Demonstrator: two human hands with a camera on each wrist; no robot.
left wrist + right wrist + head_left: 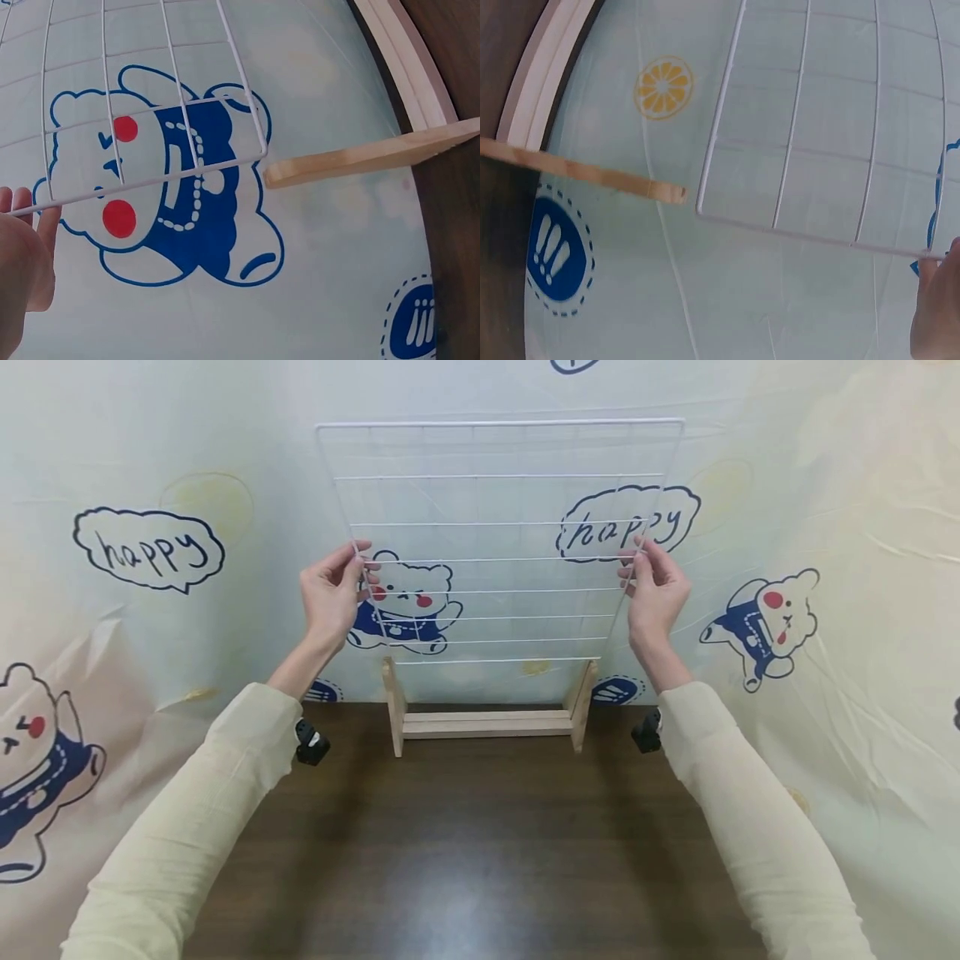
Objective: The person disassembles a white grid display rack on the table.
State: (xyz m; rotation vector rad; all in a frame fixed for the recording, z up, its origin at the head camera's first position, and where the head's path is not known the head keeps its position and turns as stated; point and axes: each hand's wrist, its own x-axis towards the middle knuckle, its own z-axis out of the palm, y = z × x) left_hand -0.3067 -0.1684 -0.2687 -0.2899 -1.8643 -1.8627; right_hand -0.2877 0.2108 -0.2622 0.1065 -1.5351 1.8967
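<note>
A white wire grid panel (495,422) is held up over a light wooden stand (487,725) with two side uprights and a crossbar. My left hand (330,593) pinches the panel's left edge wire, and my right hand (656,589) pinches the opposite edge at much the same height. In the left wrist view, the panel's lower corner is close to the tip of an upright (337,163), with a narrow gap showing. The right wrist view shows the other corner similarly close to the second upright (592,174).
The stand is on a dark brown wooden table (465,843), near its back edge. A pale cloth (255,635) printed with bears and "happy" bubbles hangs behind and at both sides. Small black devices (311,743) sit at the wrists.
</note>
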